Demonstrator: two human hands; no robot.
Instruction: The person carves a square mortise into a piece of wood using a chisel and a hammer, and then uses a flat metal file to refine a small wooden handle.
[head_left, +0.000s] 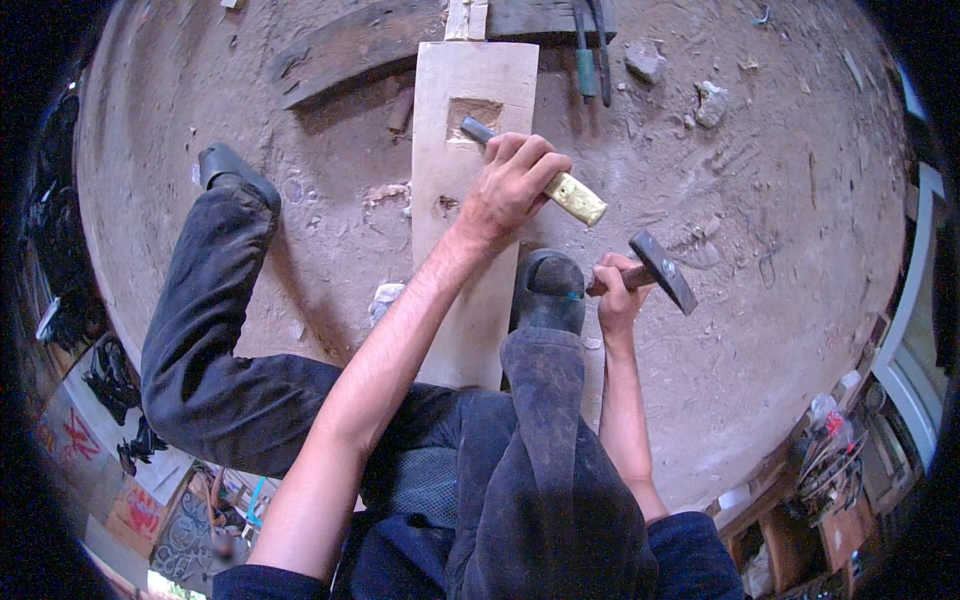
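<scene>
A pale wooden plank (465, 300) runs away from me between my legs. Near its far end is a shallow rectangular recess (480, 107), and a smaller rough hole (447, 204) lies closer to me. My left hand (510, 185) is closed round a chisel (578, 198) with a yellowish handle; its metal tip is over the recess, though contact is hard to judge. Off the plank's right side, my right hand (618, 288) grips a hammer (663, 272) by its dark handle, the head apart from the chisel. My right shoe (552, 290) is at the plank's right edge.
A dark, weathered timber (350, 50) lies crosswise by the plank's far end. Beside it is a green-handled tool (587, 75), with stones (645, 62) on the dirt floor. My left shoe (240, 175) stands out left. Cluttered shelving (840, 530) fills the lower right.
</scene>
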